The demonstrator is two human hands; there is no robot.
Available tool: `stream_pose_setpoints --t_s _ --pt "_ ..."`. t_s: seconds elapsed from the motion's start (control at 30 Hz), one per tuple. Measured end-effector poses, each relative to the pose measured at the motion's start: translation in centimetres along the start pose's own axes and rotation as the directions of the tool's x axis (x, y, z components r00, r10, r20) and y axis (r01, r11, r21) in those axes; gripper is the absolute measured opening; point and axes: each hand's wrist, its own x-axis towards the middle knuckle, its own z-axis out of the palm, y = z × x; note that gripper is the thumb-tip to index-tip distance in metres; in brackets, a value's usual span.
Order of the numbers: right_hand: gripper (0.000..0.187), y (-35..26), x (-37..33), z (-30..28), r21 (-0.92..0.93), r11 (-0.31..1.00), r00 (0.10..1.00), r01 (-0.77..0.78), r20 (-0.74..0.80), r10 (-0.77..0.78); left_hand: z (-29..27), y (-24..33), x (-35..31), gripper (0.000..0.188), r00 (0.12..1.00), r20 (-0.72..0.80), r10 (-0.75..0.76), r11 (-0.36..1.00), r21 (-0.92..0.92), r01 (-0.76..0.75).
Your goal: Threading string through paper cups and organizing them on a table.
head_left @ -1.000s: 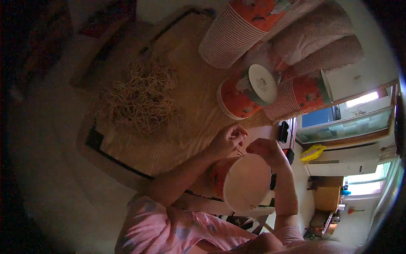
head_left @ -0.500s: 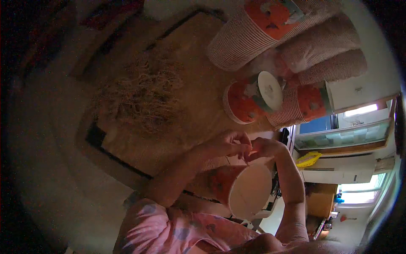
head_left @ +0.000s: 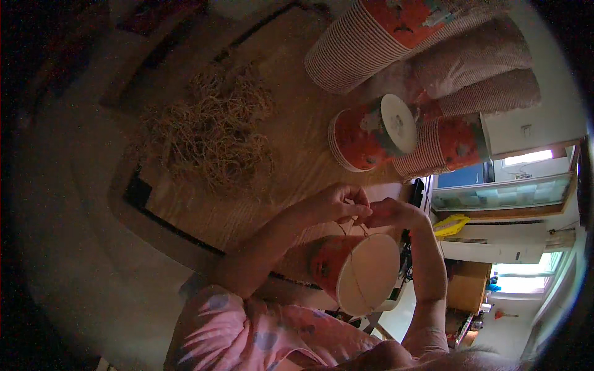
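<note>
Two hands tie a thin string over an orange paper tub above a wooden table.

At the left, a loose heap of straw-like strands (head_left: 210, 139) lies on the wooden table (head_left: 297, 142). Right of it, the left hand (head_left: 337, 203) has its fingers pinched shut on a thin string (head_left: 354, 247), fingertips meeting those of the right hand (head_left: 390, 213), which pinches the same string. Just below both hands hangs an orange paper tub (head_left: 356, 272), tilted on its side, pale base showing. Farther right and far lie a lidded orange tub (head_left: 371, 133) and stacks of ribbed paper cups (head_left: 365, 46).
</note>
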Motion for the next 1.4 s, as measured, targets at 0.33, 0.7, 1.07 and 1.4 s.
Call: stream_pose_setpoints --t_s 0.33,0.7,1.07,1.4 --pt "0.017 1.7 0.1 -0.5 0.088 0.992 0.994 0.086 -0.072 -0.079 0.2 0.6 0.2 0.014 1.000 0.001 -0.014 1.000 0.021 0.014" --pt "0.030 0.0 -0.8 1.8 0.063 0.959 0.840 0.275 -0.502 -0.207 0.3 -2.6 1.4 0.024 0.998 -0.043 -0.038 0.987 0.153 0.045" --pt "0.022 -1.6 -1.8 1.9 0.064 0.975 0.852 0.214 -0.501 -0.154 0.8 -0.6 0.9 0.021 0.987 -0.080 -0.141 0.961 0.228 0.156" --pt "0.017 -4.6 -1.5 2.3 -0.139 0.973 0.805 0.185 -0.547 -0.231 0.3 -1.7 1.2 0.020 0.984 -0.047 -0.172 0.980 0.091 0.176"
